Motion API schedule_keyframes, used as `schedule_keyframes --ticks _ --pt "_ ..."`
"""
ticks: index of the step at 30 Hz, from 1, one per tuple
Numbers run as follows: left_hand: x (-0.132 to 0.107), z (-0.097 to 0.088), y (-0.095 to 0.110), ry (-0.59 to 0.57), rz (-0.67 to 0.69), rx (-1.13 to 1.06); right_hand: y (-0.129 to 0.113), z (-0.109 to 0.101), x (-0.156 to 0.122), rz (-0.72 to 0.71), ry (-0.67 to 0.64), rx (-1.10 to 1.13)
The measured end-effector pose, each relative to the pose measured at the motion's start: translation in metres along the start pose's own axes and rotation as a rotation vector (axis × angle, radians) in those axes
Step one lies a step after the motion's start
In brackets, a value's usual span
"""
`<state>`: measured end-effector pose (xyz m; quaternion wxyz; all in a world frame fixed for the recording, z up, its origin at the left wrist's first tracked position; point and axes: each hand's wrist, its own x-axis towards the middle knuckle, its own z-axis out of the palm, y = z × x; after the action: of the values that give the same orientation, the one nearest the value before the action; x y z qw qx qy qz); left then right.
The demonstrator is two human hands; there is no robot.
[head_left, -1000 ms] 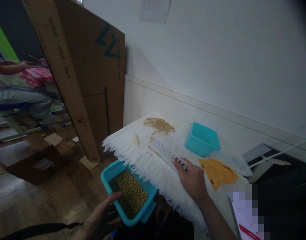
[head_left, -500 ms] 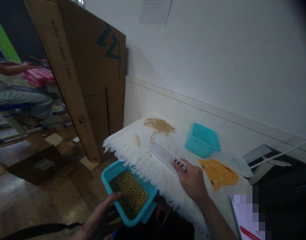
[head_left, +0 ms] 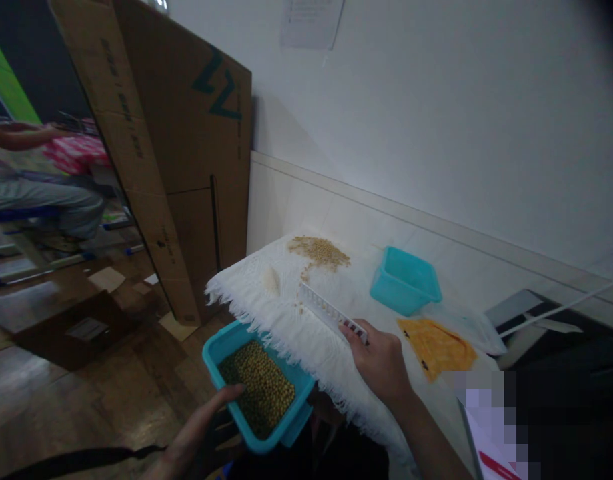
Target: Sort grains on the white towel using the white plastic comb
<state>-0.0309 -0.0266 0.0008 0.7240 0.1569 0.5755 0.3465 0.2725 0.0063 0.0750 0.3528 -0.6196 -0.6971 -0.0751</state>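
Note:
My left hand [head_left: 211, 420] grips the near-left side of a turquoise plastic container [head_left: 302, 385], thumb over its rim. Yellow soybeans [head_left: 273, 380] and smaller dark green beans [head_left: 232, 365] lie inside. The container sits just below the fringed edge of a white cloth [head_left: 306, 343]. My right hand [head_left: 381, 360] is closed on the near end of a white slotted plastic strip [head_left: 329, 310], held on edge low over the cloth. A few loose beans lie by the strip's far end. Beyond it are a spread pile of beans [head_left: 323, 252] and a small pale heap [head_left: 271, 281].
An open turquoise container [head_left: 406, 283] stands at the back right beside an orange cloth [head_left: 439, 347] and a clear plastic bag [head_left: 469, 327]. A tall cardboard box [head_left: 186, 133] stands left of the table. Farther left sits another person [head_left: 41, 190].
My right hand and the slotted strip have shifted slightly left and toward the cloth's fringed edge. My left hand and the container stay put.

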Motion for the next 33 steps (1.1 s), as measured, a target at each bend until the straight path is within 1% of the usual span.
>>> schedule_keyframes --ticks 4,8,13,18,22,25,30,33 --pt "0.0 -0.001 0.0 -0.018 -0.02 0.007 -0.003 -0.001 -0.003 -0.026 -0.009 0.023" --pt "0.001 0.0 0.0 -0.038 -0.015 -0.008 -0.003 0.0 -0.004 -0.023 -0.036 0.048" --pt "0.005 0.002 0.001 -0.001 -0.028 0.002 -0.005 0.002 -0.004 -0.02 -0.068 0.104" --pt "0.01 -0.004 0.004 0.018 -0.046 -0.023 -0.01 0.003 -0.006 -0.024 -0.085 0.173" --pt "0.008 -0.005 0.007 0.012 -0.039 -0.036 -0.011 0.006 -0.01 -0.035 -0.095 0.232" --pt "0.005 -0.002 0.009 -0.011 -0.044 -0.064 -0.017 0.004 -0.013 -0.042 -0.126 0.278" --pt "0.001 0.003 0.014 -0.05 -0.054 -0.079 -0.034 -0.006 -0.02 -0.084 -0.167 0.376" --pt "0.005 0.001 0.015 -0.046 -0.072 -0.058 -0.037 -0.006 -0.021 -0.091 -0.148 0.386"
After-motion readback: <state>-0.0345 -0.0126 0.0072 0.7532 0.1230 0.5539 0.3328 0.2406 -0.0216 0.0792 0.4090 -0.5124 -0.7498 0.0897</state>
